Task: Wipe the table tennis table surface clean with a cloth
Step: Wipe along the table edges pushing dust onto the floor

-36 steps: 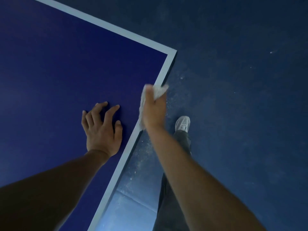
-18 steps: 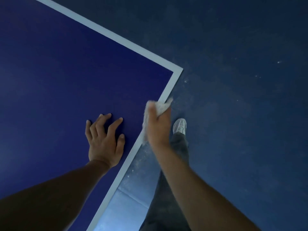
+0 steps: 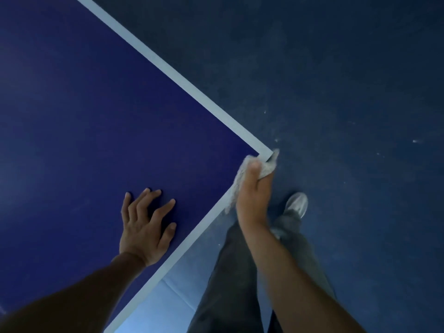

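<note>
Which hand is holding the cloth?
The right hand, at the corner of the table, grips the pale cloth. The left hand holds nothing; its spread fingers rest on the blue surface.

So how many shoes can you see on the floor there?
1. A pale shoe on the dark floor, just right of the right hand near the corner of the table. The other foot may be hidden behind that arm.

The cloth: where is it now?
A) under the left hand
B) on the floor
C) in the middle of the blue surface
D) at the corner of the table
D: the right hand holds the cloth on the edge of the table, at its corner.
</note>
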